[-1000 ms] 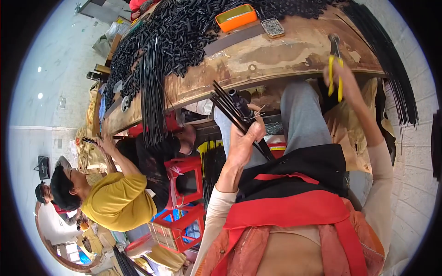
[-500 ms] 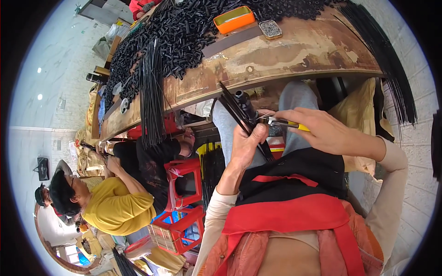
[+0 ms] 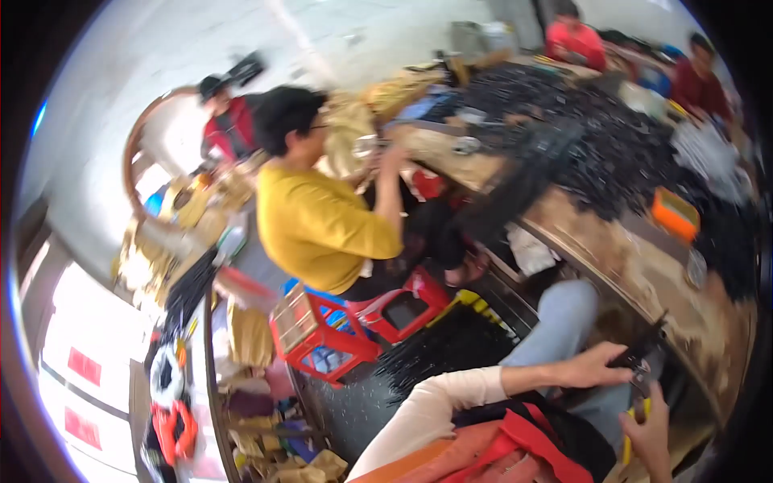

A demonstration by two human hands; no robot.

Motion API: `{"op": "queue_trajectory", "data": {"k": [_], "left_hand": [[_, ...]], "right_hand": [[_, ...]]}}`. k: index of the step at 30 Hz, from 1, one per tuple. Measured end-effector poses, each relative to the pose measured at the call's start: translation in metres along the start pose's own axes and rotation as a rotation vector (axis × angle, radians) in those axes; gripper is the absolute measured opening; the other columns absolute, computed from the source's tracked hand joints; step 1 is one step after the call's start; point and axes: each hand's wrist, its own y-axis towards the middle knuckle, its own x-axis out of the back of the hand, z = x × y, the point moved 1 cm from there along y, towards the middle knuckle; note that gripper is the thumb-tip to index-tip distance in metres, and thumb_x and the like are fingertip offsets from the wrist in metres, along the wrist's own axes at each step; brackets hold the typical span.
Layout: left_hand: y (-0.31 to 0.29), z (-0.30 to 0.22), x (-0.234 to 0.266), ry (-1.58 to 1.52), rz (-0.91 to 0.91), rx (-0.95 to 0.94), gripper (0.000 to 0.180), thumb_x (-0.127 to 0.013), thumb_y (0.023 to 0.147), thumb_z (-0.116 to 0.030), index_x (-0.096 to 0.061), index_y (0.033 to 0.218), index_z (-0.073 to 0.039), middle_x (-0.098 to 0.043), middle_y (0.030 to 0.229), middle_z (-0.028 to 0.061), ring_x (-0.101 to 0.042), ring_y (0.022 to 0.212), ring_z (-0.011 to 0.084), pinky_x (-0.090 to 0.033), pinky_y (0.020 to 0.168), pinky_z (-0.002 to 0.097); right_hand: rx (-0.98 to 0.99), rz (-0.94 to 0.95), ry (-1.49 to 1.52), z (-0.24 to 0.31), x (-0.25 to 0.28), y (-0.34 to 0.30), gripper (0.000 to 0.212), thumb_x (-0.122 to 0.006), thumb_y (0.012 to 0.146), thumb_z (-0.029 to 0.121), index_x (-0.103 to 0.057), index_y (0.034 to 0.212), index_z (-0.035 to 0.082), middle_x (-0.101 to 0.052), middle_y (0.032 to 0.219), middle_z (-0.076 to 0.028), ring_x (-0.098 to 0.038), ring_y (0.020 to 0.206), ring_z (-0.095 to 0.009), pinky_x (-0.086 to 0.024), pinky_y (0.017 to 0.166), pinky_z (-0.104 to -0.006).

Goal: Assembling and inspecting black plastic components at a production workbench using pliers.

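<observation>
At the lower right, my left hand [image 3: 594, 366] is closed around a small bundle of thin black rods [image 3: 651, 341], held over my lap. A dark tubular part seems to lie among them, but blur hides its shape. Just beside it, my right hand [image 3: 652, 431] grips yellow-handled pliers [image 3: 627, 449], whose metal jaws are close to the bundle. Whether the jaws touch anything I cannot tell.
Ahead stands a wooden table [image 3: 588, 233] heaped with black tubular parts [image 3: 628, 153]. An orange box [image 3: 675, 214] sits on it. At left, a person in yellow [image 3: 318, 225] sits near red stools [image 3: 322, 334]. More black rods [image 3: 439, 354] lie low beside my leg.
My view has swung left, so my hands now appear at the lower right and more of the room shows. Both hands still hold the rods and the pliers.
</observation>
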Motion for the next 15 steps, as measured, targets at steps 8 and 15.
{"op": "queue_trajectory", "data": {"k": [8,15], "left_hand": [[-0.009,0.019,0.013,-0.088,0.013,0.076,0.042,-0.065,0.092,-0.023,-0.056,0.124,0.001,-0.062,0.109,0.0016,-0.05,0.104,0.0083,-0.04,0.096,0.0276],[0.004,-0.001,0.011,-0.093,0.062,0.295,0.033,-0.063,0.092,-0.018,-0.059,0.12,-0.001,-0.062,0.105,-0.0005,-0.051,0.098,0.0054,-0.043,0.088,0.0233]], "right_hand": [[0.171,0.331,-0.205,-0.032,0.028,0.022,0.046,-0.057,0.094,0.012,-0.044,0.138,0.007,-0.061,0.091,-0.016,-0.062,0.082,-0.034,-0.051,0.07,-0.0417],[-0.106,0.218,0.128,-0.048,0.013,-0.003,0.038,-0.057,0.095,0.011,-0.048,0.129,-0.002,-0.056,0.116,-0.016,-0.06,0.098,-0.026,-0.05,0.076,-0.0367]]}}
